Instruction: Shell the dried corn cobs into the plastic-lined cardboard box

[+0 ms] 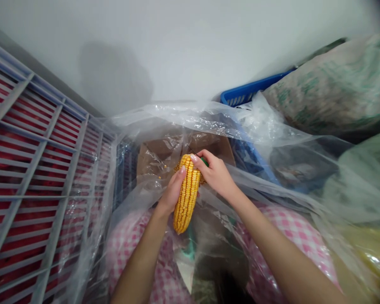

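A yellow ear of corn (187,194) is held between my two hands, tilted with its tapered end toward me. My left hand (172,190) grips its left side, thumb laid along the kernels. My right hand (213,171) is closed on the upper right of the ear, thumb pressing near the top. Something green shows behind the right fingers, too hidden to name. Below the ear, a cardboard box (152,158) lies under clear plastic sheeting (183,109), with a few loose kernels on it. A darker heap of kernels is partly covered by the hands.
At left stands a slatted plastic crate (41,147) with red contents. A blue basket (250,90) is at the back right, beside a bulky printed sack (332,84). A white wall (190,50) rises behind. Pink checked cloth (297,236) covers my knees.
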Demonstrator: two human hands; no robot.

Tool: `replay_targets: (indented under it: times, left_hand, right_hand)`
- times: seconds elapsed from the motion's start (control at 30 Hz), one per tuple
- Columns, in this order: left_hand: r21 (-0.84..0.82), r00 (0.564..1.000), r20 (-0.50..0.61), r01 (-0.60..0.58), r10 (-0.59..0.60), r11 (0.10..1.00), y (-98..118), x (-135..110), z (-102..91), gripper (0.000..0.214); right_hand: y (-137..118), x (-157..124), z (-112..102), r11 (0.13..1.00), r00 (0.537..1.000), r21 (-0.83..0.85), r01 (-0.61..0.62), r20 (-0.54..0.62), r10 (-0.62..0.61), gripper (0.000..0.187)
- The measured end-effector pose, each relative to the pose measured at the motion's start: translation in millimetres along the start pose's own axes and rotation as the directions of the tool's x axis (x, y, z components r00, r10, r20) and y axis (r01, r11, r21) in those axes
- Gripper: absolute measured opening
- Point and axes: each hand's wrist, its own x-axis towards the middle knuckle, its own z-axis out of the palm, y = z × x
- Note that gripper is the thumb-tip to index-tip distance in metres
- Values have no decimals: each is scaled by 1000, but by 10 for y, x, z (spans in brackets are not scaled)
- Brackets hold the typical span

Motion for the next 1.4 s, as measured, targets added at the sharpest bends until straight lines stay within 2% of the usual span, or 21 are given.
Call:
replay_targets:
  times: [0.17,0.3,0.4,0.5,0.7,0.83,1.2,1.4]
  left_hand:
    - [9,1000,12,17,-17,1000,20,-15,3,64]
    - [38,999,32,-24,22,999,31,-33,-11,60]
    - [79,996,37,-82,80,993,16,-33,-29,56]
    - [78,996,33,-85,83,993,5,-30,-42,55]
    - [-22,1000,11,18,-17,1000,77,-56,-33,64]
    - [-78,997,29,69,-67,995,115,-74,-27,64]
    - [-3,995,60,77,-76,997,92,-74,-44,70]
    - [26,995,63,74,-76,997,76,-77,-11,66]
  right_hand:
    - [27,32,11,998,1000,58,11,-22,-10,44]
    - [42,46,2,977,995,195,-87,-30,94,57]
    - [30,39,-16,969,990,208,-131,-18,137,60]
    - [12,31,-33,980,995,173,-99,-5,102,57]
    - [-10,19,-57,972,997,233,-28,75,11,45]
    - [-13,18,-60,977,996,214,-2,90,-17,40]
    - [20,5,-22,967,997,253,-40,80,20,35]
    - [23,-33,26,966,998,251,-70,26,65,36]
